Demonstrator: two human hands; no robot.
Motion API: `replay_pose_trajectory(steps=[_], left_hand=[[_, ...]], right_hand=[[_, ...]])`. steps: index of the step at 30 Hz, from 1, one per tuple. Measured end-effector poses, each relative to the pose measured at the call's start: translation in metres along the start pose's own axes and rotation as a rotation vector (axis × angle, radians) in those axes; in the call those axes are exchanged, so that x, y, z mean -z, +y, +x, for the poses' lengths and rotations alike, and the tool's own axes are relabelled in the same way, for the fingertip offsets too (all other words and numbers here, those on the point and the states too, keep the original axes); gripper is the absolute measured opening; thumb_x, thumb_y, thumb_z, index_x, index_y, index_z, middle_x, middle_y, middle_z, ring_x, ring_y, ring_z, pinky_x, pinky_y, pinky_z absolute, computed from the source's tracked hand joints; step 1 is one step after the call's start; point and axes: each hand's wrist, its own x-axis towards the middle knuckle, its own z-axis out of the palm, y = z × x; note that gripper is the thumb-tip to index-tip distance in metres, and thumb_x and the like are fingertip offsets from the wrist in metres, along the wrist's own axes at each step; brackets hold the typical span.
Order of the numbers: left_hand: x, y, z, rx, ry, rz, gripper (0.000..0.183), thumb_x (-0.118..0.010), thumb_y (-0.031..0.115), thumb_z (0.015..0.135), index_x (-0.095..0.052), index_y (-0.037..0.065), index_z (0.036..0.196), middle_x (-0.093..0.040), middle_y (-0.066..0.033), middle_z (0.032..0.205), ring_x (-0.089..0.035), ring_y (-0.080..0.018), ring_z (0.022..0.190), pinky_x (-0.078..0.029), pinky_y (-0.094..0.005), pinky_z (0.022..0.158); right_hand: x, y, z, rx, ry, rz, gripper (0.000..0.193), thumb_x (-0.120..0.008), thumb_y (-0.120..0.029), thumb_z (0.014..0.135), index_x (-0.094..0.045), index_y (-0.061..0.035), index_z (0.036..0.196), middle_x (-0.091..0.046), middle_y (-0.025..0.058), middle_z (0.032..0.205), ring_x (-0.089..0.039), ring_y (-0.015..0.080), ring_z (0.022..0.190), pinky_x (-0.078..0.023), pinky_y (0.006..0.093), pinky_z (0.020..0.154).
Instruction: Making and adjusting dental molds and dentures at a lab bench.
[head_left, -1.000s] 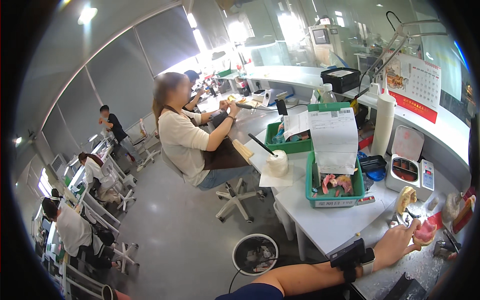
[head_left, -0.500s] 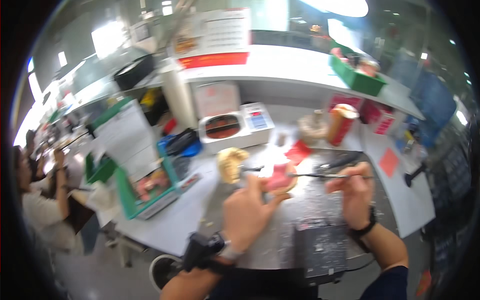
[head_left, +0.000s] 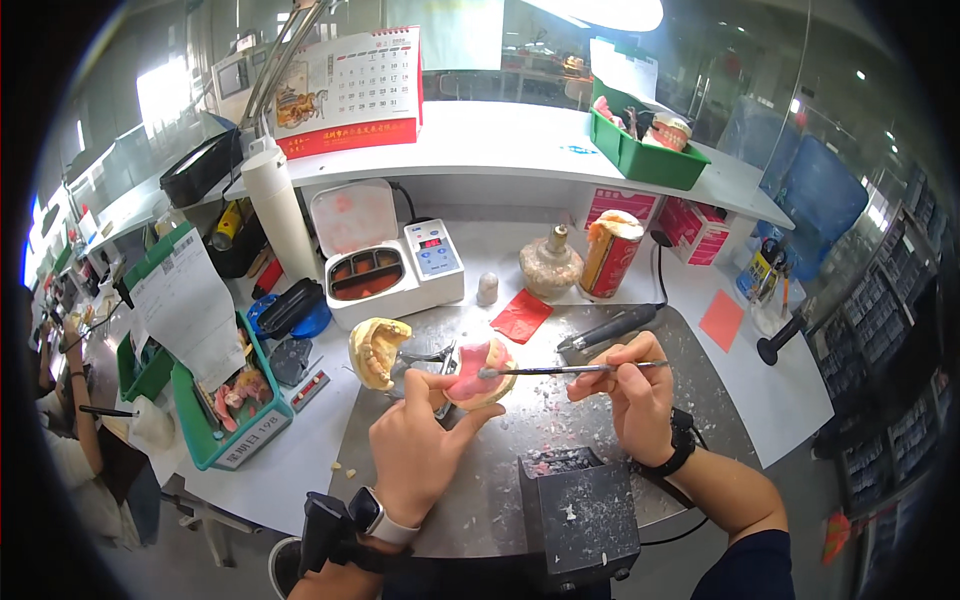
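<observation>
My left hand [head_left: 423, 440] grips a dental cast with a pink wax denture base [head_left: 472, 367] and a row of teeth along its edge, thumb below and fingers at its left side. A metal frame, apparently an articulator [head_left: 430, 356], links it to a yellowish plaster cast [head_left: 378, 352] standing open on the left. Between the fingertips of my right hand [head_left: 640, 400] is a slim wax carving tool [head_left: 560, 370], held nearly level. Its flat tip lies against the pink wax, as far as I can see.
White shavings litter the metal work plate [head_left: 700, 400]. Around it are a dark box [head_left: 582, 510], a black handpiece [head_left: 615, 328], a red wax sheet [head_left: 522, 316], a glass burner [head_left: 551, 264], a red can [head_left: 611, 258], a wax heater [head_left: 395, 290] and a green tray [head_left: 205, 440]. Another person sits far left.
The view has swung, so the bench appears shifted left, and it is sharper. The tool's tip has moved from the cast's right edge onto the pink wax. Both hands keep their holds.
</observation>
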Motion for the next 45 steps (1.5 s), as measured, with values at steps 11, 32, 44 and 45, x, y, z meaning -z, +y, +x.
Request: replay_pose_trajectory(steps=[11, 32, 44, 45], left_hand=[[0.001, 0.003, 0.003, 0.02, -0.012, -0.031, 0.057, -0.081, 0.051, 0.077, -0.055, 0.008, 0.104, -0.074, -0.0102, 0.084, -0.072, -0.0303, 0.078, -0.053, -0.0388, 0.064], [0.014, -0.013, 0.0, -0.11, 0.061, 0.066, 0.039, -0.084, 0.028, 0.071, -0.066, 0.008, 0.098, -0.07, -0.0105, 0.09, -0.066, -0.0295, 0.093, -0.045, -0.0417, 0.095], [0.092, -0.028, -0.036, -0.068, 0.166, -0.063, 0.035, -0.07, 0.02, 0.09, -0.063, 0.003, 0.12, -0.071, -0.0168, 0.104, -0.069, -0.033, 0.094, -0.051, -0.0402, 0.082], [0.109, -0.032, -0.043, -0.029, 0.303, -0.033, 0.022, -0.071, 0.012, 0.09, -0.069, 0.003, 0.11, -0.072, -0.014, 0.099, -0.071, -0.0271, 0.088, -0.053, -0.0348, 0.074]], right_hand=[[-0.005, -0.006, 0.004, -0.003, 0.008, -0.001, 0.01, -0.041, -0.003, 0.098, -0.046, -0.002, 0.106, -0.066, 0.0206, 0.096, -0.072, 0.0296, 0.086, -0.062, 0.0432, 0.079], [0.143, 0.013, 0.17, -0.105, 0.319, -0.161, 0.017, -0.054, -0.027, 0.103, -0.058, -0.0133, 0.094, -0.063, 0.0026, 0.076, -0.062, 0.0118, 0.066, -0.053, 0.0265, 0.059], [0.156, 0.008, 0.146, -0.484, 0.515, -0.066, 0.038, -0.062, -0.05, 0.096, -0.063, -0.014, 0.109, -0.045, -0.0102, 0.067, -0.043, 0.0028, 0.054, -0.036, 0.0202, 0.048], [0.138, -0.004, 0.125, -0.437, 0.52, -0.199, 0.035, -0.061, -0.044, 0.098, -0.063, -0.0135, 0.114, -0.046, -0.0088, 0.07, -0.043, 0.0028, 0.054, -0.036, 0.02, 0.049]])
